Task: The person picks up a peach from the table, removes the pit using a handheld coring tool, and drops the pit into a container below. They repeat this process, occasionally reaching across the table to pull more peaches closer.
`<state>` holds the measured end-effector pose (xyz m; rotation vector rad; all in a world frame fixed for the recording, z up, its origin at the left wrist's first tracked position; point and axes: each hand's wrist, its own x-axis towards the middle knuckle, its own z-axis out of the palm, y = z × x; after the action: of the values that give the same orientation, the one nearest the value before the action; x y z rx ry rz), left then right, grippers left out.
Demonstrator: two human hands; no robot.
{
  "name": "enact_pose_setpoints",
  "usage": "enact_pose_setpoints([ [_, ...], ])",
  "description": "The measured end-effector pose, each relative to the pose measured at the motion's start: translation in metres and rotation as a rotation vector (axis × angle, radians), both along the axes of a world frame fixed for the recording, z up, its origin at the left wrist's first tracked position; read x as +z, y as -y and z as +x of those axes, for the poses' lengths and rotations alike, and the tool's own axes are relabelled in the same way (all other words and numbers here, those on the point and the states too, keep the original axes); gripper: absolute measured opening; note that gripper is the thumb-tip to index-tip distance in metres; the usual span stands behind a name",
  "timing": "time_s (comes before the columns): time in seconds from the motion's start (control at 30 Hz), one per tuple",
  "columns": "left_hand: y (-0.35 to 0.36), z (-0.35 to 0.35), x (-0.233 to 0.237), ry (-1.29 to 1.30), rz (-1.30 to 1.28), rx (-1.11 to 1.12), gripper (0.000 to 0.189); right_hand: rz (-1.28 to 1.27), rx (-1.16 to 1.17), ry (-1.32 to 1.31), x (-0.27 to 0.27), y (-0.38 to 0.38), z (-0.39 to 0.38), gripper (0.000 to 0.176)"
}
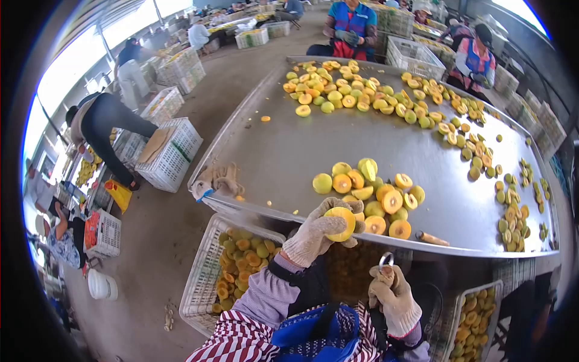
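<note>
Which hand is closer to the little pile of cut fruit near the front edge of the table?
Left. The left hand is at the pile of cut fruit, holding a fruit piece. The right hand is farther away, off the metal table's front edge, holding a ring-ended tool.

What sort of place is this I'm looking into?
Probably a fruit-processing shed: cut fruit lies in heaps on a large metal table, plastic crates stand all around, and other people sit or stoop nearby.
</note>
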<state>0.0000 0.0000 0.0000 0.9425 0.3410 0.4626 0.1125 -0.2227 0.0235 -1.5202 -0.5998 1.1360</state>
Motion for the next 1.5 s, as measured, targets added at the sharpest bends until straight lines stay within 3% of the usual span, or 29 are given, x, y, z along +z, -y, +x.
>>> enact_pose_setpoints([
  [0.07,0.018,-0.016,0.023,0.118,-0.126,0.024,0.06,-0.092,0.044,0.167,0.045,-0.006,-0.025,0.032],
  [0.1,0.019,0.008,0.003,0.151,-0.11,-0.001,0.06,-0.17,0.104,0.359,0.038,-0.018,-0.008,0.032],
  [0.17,0.038,0.001,0.009,0.171,-0.14,0.123,0.059,-0.057,0.088,0.52,0.034,-0.018,-0.022,0.032],
  [0.33,0.051,-0.005,0.011,0.117,-0.015,0.161,0.071,-0.06,0.02,0.604,0.037,-0.03,-0.037,0.031],
  [0.43,0.05,-0.012,0.013,0.178,-0.039,0.081,0.06,0.002,-0.019,0.695,0.03,-0.036,-0.043,0.029],
  [0.63,0.044,-0.022,0.018,0.067,0.018,0.065,0.068,0.021,0.019,0.741,0.027,-0.044,-0.052,0.025],
  [0.7,0.05,-0.024,0.017,0.081,0.031,0.097,0.073,-0.11,0.1,0.683,0.033,-0.045,-0.053,0.033],
  [0.87,0.054,-0.029,0.023,0.129,0.106,0.179,0.08,-0.066,0.153,0.559,0.028,-0.043,-0.055,0.035],
  [0.93,0.04,-0.036,0.033,-0.044,0.211,-0.031,0.081,-0.054,0.168,0.487,0.029,-0.041,-0.056,0.035],
  [0.97,0.032,-0.038,0.038,-0.045,0.212,-0.032,0.081,-0.061,0.186,0.459,0.031,-0.041,-0.056,0.032],
  [1.03,0.018,-0.034,0.049,-0.203,0.423,-0.318,0.084,-0.067,0.198,0.431,0.035,-0.037,-0.054,0.028],
  [1.07,0.017,-0.028,0.052,-0.186,0.315,-0.439,0.087,-0.15,0.248,0.349,0.036,-0.035,-0.052,0.029],
  [1.23,0.049,-0.015,0.055,-0.02,0.127,-0.375,0.091,-0.249,0.236,0.04,0.037,-0.02,-0.035,0.03],
  [1.3,0.075,-0.013,0.049,0.154,0.1,-0.064,0.068,-0.118,0.148,-0.247,0.04,-0.012,-0.027,0.028],
  [1.37,0.094,-0.011,0.039,0.142,0.105,0.049,0.048,-0.162,0.181,-0.255,0.03,-0.004,-0.023,0.026],
  [1.43,0.102,-0.001,0.027,0.115,0.257,0.162,0.038,-0.183,0.175,-0.314,0.025,0.001,-0.024,0.026],
  [1.5,0.101,0.004,0.035,0.101,0.362,0.127,0.034,-0.179,0.178,-0.35,0.032,0.007,-0.02,0.027],
])
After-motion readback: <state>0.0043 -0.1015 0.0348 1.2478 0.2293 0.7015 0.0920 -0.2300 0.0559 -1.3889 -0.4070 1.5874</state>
